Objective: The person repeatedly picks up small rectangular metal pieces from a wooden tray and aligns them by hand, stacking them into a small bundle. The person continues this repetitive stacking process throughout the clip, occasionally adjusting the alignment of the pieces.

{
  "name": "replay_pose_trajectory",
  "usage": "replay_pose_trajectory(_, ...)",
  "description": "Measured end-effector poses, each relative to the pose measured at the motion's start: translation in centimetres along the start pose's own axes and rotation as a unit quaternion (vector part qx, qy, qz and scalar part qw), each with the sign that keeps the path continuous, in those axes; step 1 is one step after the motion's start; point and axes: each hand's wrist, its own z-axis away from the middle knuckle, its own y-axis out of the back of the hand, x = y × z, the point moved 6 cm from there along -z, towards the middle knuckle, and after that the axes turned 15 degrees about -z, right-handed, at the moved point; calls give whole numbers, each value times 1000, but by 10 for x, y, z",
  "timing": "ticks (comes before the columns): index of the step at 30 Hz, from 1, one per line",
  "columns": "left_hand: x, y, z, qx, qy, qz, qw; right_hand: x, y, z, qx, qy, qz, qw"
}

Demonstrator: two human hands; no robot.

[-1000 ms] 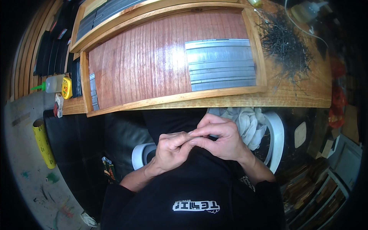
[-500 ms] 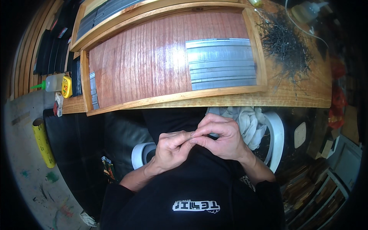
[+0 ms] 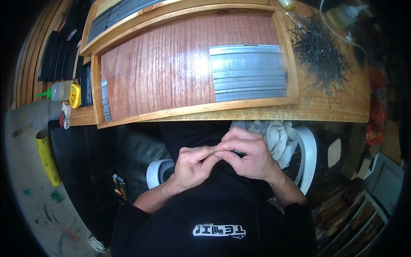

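Note:
My left hand (image 3: 193, 168) and my right hand (image 3: 248, 153) meet in front of my chest, just short of the table edge. Both are closed, with thumbs and forefingers pinched together at one spot. Whatever lies between the fingertips is hidden or too small to name. Beyond them a shallow wooden tray (image 3: 197, 110) rests on the table. In its right end lies a block of flat grey metal strips (image 3: 248, 73) laid side by side. A few short strips (image 3: 105, 100) stand against its left end.
A tangled heap of thin dark strands (image 3: 321, 55) lies right of the tray. Another wooden tray (image 3: 128, 36) with grey strips is behind. At left are a green-tipped bottle (image 3: 60, 91), a yellow container (image 3: 75, 95) and a yellow roll (image 3: 48, 158). A white cloth (image 3: 280, 141) hangs below the table.
My hands stay pinched together, with only a slight shift of the fingers. The whole view has moved by a few pixels; the tray and strips look unchanged.

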Motion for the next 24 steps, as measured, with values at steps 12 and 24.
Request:
replay_pose_trajectory(12, 1, 0, -2, 17, 16, 8, 1000, -4, 2, 3, 33, 38, 45, 998)
replay_pose_trajectory(24, 18, 11, -19, 102, -78, 61, 990, -170, 124, -16, 307, 137, 368, 867)
